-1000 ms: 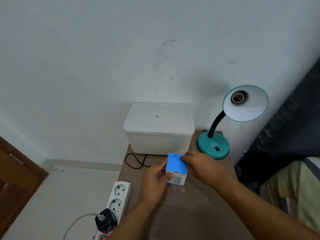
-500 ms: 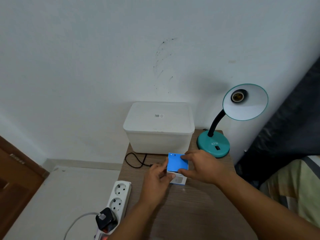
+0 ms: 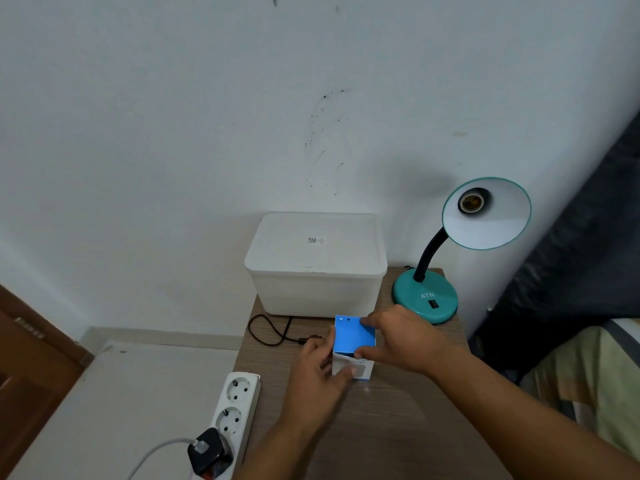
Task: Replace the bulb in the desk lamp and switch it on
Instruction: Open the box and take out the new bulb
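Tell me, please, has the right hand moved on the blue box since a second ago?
Yes. The right hand has slid toward the person, from the far edge of the blue box over its lid, away from the lamp base.

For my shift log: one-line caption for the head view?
Both hands open the blue bulb box beside the lamp's empty socket.

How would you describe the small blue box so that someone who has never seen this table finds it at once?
Start at the big white tub at the back of the wooden table. Just in front of it, both hands hold the small box. It is the only bright blue thing there; the lamp nearby is teal.
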`<state>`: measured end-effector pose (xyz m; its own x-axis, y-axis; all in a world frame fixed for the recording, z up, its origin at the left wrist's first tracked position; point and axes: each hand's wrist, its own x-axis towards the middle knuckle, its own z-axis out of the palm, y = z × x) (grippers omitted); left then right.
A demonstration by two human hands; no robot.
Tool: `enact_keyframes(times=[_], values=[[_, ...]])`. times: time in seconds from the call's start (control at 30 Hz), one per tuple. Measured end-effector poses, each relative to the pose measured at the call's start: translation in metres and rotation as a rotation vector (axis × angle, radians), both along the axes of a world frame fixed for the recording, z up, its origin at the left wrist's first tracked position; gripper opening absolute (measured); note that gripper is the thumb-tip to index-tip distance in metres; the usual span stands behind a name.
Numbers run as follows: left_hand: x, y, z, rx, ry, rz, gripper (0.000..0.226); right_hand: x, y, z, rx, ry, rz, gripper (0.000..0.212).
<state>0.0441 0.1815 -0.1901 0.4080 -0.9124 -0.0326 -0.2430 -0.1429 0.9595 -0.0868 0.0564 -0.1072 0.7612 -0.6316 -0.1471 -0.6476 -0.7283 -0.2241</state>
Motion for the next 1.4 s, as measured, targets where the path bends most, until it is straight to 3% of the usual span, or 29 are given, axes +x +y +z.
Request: enact_keyframes(times=[0.2,0.37,0.57,0.63,0.7,0.8,0.87,1.07,1.3,1.4], values=[[0.003,-0.002,0.000,0.008,0.009,0.004,0.054,0.000,-0.001,-0.003,-0.034,0.043,0.053,0.056],[0.003,-0.003,0.001,0.003,-0.098,0.029,0.056,-0.003,0.000,-0.010,-0.113,0.069,0.122,0.059],[0.000,-0.003,0.002,-0.033,-0.137,0.063,0.040,-0.008,0.006,-0.017,-0.051,-0.118,0.034,0.056],[0.002,-0.003,0.000,-0.042,-0.059,0.050,0.052,-0.008,0.007,-0.015,-0.003,-0.248,-0.038,0.050],[0.006,-0.004,0.000,-0.028,-0.012,0.027,0.079,-0.007,0.008,-0.014,0.049,-0.354,-0.104,0.044],[0.013,-0.007,0.005,0.026,-0.199,-0.050,0.099,-0.004,0.005,-0.014,0.123,-0.426,-0.167,0.044],[0.017,-0.010,0.007,0.018,-0.303,-0.088,0.100,-0.003,0.002,-0.016,0.161,-0.444,-0.203,0.046],[0.025,-0.014,0.008,-0.018,-0.366,-0.137,0.103,0.001,-0.004,-0.015,0.221,-0.481,-0.258,0.045],[0.028,-0.019,0.013,-0.040,-0.345,-0.166,0.106,-0.004,0.003,-0.024,0.301,-0.614,-0.330,0.032],[0.028,-0.022,0.016,-0.018,-0.322,-0.177,0.109,-0.009,0.007,-0.026,0.319,-0.621,-0.309,0.043]])
